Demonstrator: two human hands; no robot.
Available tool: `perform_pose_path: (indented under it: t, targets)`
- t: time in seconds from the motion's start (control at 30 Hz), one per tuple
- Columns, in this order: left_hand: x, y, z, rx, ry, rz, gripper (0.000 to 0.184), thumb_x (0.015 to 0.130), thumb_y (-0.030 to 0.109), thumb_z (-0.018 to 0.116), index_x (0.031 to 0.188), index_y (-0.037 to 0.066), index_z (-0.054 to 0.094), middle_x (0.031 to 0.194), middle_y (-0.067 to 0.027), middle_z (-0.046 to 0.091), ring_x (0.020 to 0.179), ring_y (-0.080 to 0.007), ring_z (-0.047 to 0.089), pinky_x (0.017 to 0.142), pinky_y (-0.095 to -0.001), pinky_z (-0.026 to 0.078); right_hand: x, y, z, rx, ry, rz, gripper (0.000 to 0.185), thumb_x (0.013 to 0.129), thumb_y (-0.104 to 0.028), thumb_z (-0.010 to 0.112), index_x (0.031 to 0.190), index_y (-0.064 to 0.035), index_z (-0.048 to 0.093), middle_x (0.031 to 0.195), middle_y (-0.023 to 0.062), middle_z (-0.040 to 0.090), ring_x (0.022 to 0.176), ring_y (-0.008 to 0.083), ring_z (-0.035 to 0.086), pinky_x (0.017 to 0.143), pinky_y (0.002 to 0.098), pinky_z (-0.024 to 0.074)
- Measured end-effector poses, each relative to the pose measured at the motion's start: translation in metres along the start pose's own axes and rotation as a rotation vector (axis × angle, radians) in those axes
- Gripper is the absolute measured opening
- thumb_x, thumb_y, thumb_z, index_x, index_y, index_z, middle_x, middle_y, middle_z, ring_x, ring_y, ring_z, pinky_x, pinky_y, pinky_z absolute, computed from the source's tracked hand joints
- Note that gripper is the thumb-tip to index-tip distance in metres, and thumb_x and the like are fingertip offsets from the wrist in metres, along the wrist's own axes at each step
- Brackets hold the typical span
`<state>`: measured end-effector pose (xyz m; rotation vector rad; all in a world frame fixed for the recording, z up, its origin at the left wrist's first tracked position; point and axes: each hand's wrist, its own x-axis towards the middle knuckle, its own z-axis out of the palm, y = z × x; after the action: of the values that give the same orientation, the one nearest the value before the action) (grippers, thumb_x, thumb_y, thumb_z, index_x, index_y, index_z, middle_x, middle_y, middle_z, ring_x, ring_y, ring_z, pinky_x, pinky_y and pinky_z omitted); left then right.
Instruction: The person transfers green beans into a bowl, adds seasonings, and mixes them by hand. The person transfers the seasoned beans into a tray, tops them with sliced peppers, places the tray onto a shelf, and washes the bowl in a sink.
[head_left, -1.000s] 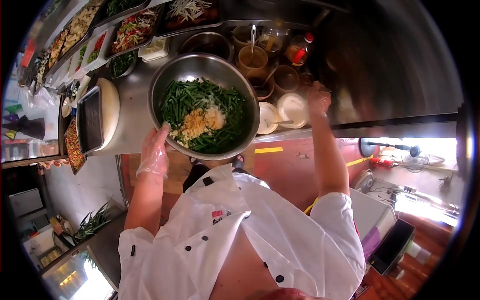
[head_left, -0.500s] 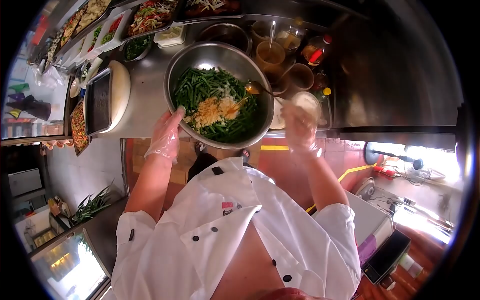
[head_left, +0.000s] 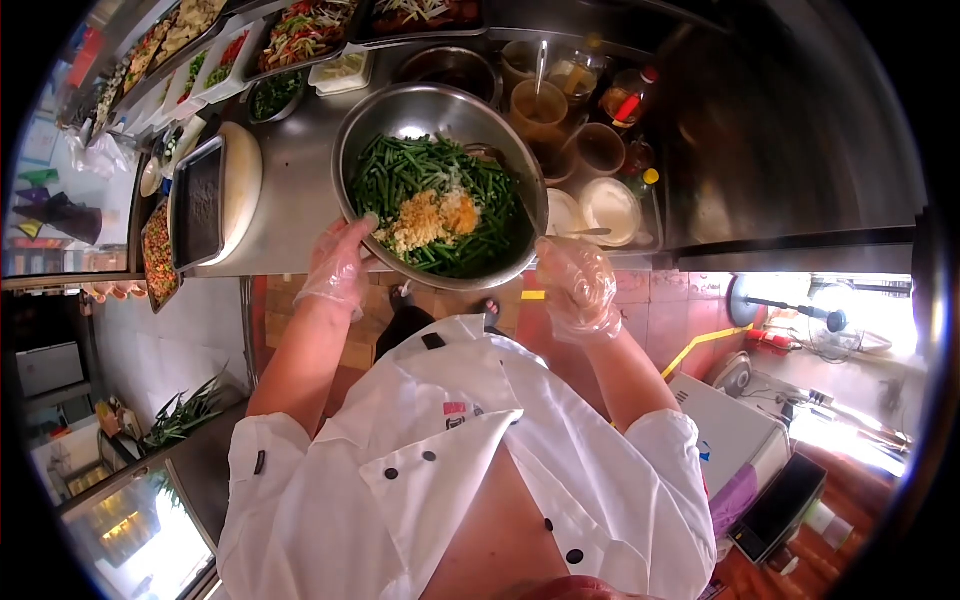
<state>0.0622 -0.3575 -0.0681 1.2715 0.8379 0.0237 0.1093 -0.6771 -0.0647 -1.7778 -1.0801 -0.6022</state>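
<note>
A large steel mixing bowl (head_left: 420,105) holds cut green beans (head_left: 395,175) with a pale minced heap (head_left: 418,222) and a yellow patch on top. My left hand (head_left: 340,262), in a clear plastic glove, is closed on the bowl's lower left rim, thumb over the edge. Along the right inner side of the bowl lies a dark-looking spoon (head_left: 485,152), its handle running down towards my right hand (head_left: 578,288). That hand, also gloved, is closed at the lower right rim on the handle end, which its fingers mostly hide.
Right of the bowl stand a white-filled tub (head_left: 612,210) with a spoon beside it, a brown sauce container (head_left: 540,105) and a red-capped bottle (head_left: 628,105). A dark tray (head_left: 197,205) lies at left. Trays of cut vegetables (head_left: 305,30) line the back.
My right hand has come down and left to the bowl's rim. The spoon has tipped deeper into the bowl, and its yellow contents now lie on the minced heap. My left hand stays on the rim.
</note>
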Motion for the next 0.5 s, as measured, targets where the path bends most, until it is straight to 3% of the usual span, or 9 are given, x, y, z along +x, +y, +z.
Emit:
perform_pose_path:
  t: [0.07, 0.1, 0.17, 0.23, 0.4, 0.5]
  targets:
    - [0.010, -0.009, -0.003, -0.117, 0.014, -0.026, 0.037, 0.089, 0.014, 0.074, 0.121, 0.000, 0.062, 0.107, -0.0112, 0.069, 0.095, -0.0257, 0.068, 0.077, -0.0446, 0.060, -0.003, 0.002, 0.008, 0.006, -0.007, -0.031, 0.056, 0.071, 0.014, 0.067, 0.125, -0.0006, 0.061, 0.101, 0.0213, 0.071, 0.077, 0.0362, 0.069, 0.061, 0.0409, 0.0568]
    - [0.007, -0.006, -0.001, -0.117, 0.010, -0.024, 0.037, 0.089, 0.014, 0.074, 0.121, 0.000, 0.062, 0.107, -0.0112, 0.069, 0.095, -0.0257, 0.068, 0.077, -0.0446, 0.060, -0.004, 0.003, 0.012, 0.012, -0.014, -0.064, 0.056, 0.071, 0.012, 0.069, 0.124, -0.0008, 0.061, 0.100, 0.0216, 0.070, 0.078, 0.0364, 0.070, 0.062, 0.0419, 0.0569]
    - [0.001, 0.003, 0.006, -0.147, 0.062, -0.061, 0.021, 0.088, 0.010, 0.071, 0.107, 0.001, 0.066, 0.095, -0.0094, 0.069, 0.082, -0.0250, 0.069, 0.072, -0.0477, 0.062, 0.000, -0.003, 0.021, 0.023, -0.041, -0.032, 0.054, 0.071, 0.012, 0.070, 0.123, -0.0007, 0.061, 0.100, 0.0212, 0.070, 0.078, 0.0364, 0.070, 0.063, 0.0424, 0.0571]
    - [0.003, 0.001, 0.003, -0.156, 0.103, -0.096, 0.022, 0.087, 0.010, 0.070, 0.107, 0.002, 0.065, 0.098, -0.0093, 0.068, 0.086, -0.0251, 0.068, 0.074, -0.0469, 0.062, -0.001, 0.000, 0.031, 0.080, -0.170, 0.063, 0.052, 0.072, 0.013, 0.069, 0.121, -0.0005, 0.060, 0.094, 0.0186, 0.069, 0.076, 0.0366, 0.069, 0.061, 0.0423, 0.0562]
    - [0.006, -0.005, -0.017, -0.371, 0.162, -0.162, 0.018, 0.087, 0.007, 0.069, 0.103, 0.002, 0.065, 0.098, -0.0103, 0.067, 0.088, -0.0267, 0.068, 0.079, -0.0468, 0.063, -0.010, -0.003, 0.027, 0.078, -0.091, 0.091, 0.050, 0.072, 0.014, 0.068, 0.119, -0.0010, 0.060, 0.086, 0.0171, 0.067, 0.071, 0.0363, 0.067, 0.057, 0.0421, 0.0545]
    - [0.005, -0.005, -0.028, -0.440, 0.125, -0.167, 0.015, 0.088, 0.006, 0.068, 0.102, 0.000, 0.065, 0.100, -0.0108, 0.067, 0.094, -0.0287, 0.069, 0.085, -0.0487, 0.062, -0.012, 0.000, 0.021, 0.088, -0.179, 0.135, 0.052, 0.071, 0.014, 0.069, 0.120, -0.0022, 0.060, 0.085, 0.0165, 0.067, 0.073, 0.0367, 0.067, 0.059, 0.0404, 0.0548]
